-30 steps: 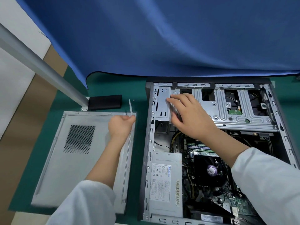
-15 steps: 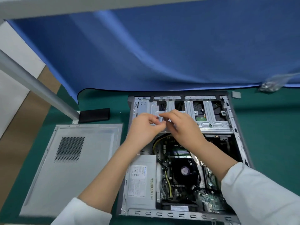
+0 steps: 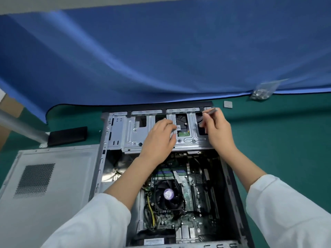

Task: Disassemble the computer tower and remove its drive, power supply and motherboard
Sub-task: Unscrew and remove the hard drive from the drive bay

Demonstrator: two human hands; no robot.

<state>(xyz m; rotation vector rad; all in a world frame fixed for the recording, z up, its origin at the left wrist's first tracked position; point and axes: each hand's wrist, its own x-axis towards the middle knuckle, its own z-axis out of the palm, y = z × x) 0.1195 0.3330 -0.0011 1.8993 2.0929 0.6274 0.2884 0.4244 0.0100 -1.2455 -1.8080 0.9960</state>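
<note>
Grey steel computer tower [image 3: 114, 133], side open, on green table [image 3: 286, 140]. Left hand [image 3: 158, 138] rests on silver drive cage [image 3: 132, 138], fingers curled, contents unclear. Right hand [image 3: 217, 130] pinches slim grey tool [image 3: 208, 113].

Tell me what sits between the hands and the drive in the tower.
The silver drive cage covers the drive, which shows only through a cutout. The left hand rests on the cage beside that cutout; the right hand holds a thin tool above the cage's right end.
</note>
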